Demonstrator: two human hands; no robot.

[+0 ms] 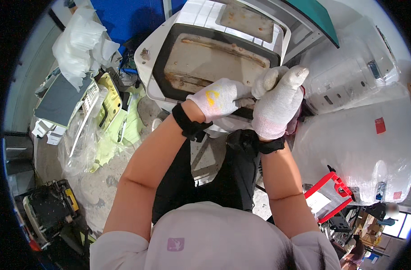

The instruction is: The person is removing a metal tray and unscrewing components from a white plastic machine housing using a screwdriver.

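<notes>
Both my hands wear white knit gloves, with black straps round the wrists. They are close together over the near right edge of a large white machine housing [147, 83]. The housing has a dark rectangular frame [159, 67] around a stained, rust-marked beige panel [210, 58]. My left hand [221, 100], with a yellow mark on its glove, has its fingers curled in; their greyed tips hide anything between them. My right hand [277, 101] is raised beside it, its thumb and fingers apart, with nothing visible in them. A dark red thing [298, 114] shows partly behind that hand.
Large film-wrapped white units [358, 139] stand on the right, with a red frame [329, 195] near them. A green panel [320, 20] juts in at the upper right. Foam sheets [79, 42], a yellow plastic part [108, 101] and a dark machine part [48, 209] lie left.
</notes>
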